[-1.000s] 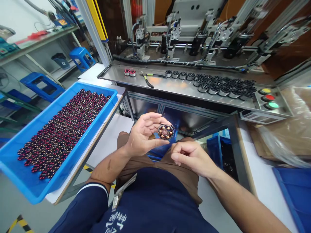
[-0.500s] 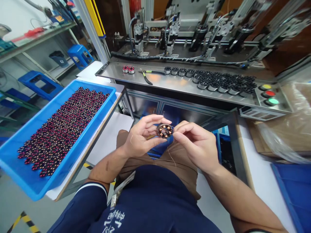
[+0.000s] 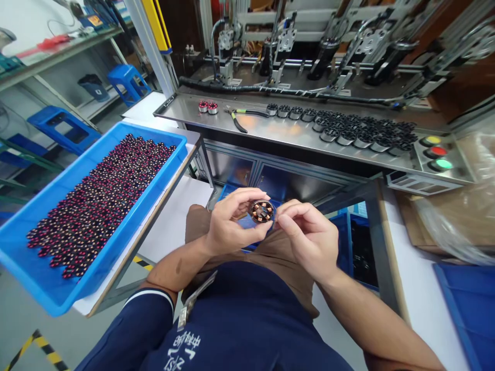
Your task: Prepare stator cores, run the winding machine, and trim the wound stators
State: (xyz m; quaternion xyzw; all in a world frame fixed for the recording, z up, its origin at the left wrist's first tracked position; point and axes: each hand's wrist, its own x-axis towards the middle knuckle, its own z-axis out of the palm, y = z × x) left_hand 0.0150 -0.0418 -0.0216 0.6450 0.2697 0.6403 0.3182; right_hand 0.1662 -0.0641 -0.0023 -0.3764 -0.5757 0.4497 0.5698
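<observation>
A round black part with copper coils (image 3: 262,211) is held above my lap between the thumb and fingers of my left hand (image 3: 236,219). Close to its right edge, my right hand (image 3: 307,232) has thumb and index finger pinched together; whatever they grip is too fine to make out. On the metal shelf ahead, pliers with green and black handles (image 3: 242,117) lie beside two red-topped round parts (image 3: 208,107). Several black round parts (image 3: 348,129) stand in rows to their right.
At the left, a blue tray (image 3: 154,203) is filled with coil parts. Machine fixtures (image 3: 286,44) rise behind the shelf. A box with yellow, red and green buttons (image 3: 436,152) sits at the shelf's right end, near plastic-wrapped cardboard (image 3: 433,221).
The coil part has turned slightly in my left hand. My right hand has shifted a little down and left. The loose wire that hung below my hands is no longer visible.
</observation>
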